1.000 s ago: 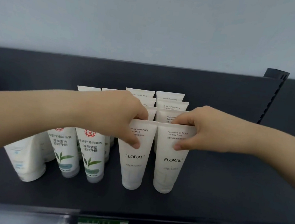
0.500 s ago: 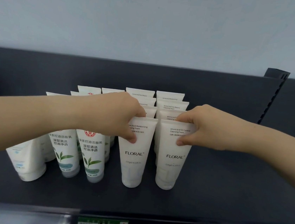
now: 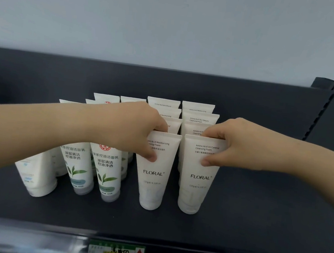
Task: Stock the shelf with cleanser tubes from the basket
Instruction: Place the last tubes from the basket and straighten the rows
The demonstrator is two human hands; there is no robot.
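Seemingly, front tubes' [image 3: 154, 179] [image 3: 197, 181] tops sit inside both grips [image 3: 132, 130] [image 3: 237, 144].

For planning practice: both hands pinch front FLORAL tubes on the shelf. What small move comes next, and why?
Probably let go: the left hand pinches the Moisturizing tube, the right hand the Oil Control tube; both stand cap-down on the shelf, fronting their rows.

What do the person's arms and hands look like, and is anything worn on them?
Both forearms are bare up to the picture's edges: no sleeve shows on the left forearm or the right forearm. The left hand and the right hand wear no gloves. No ring, watch or bracelet shows on either.
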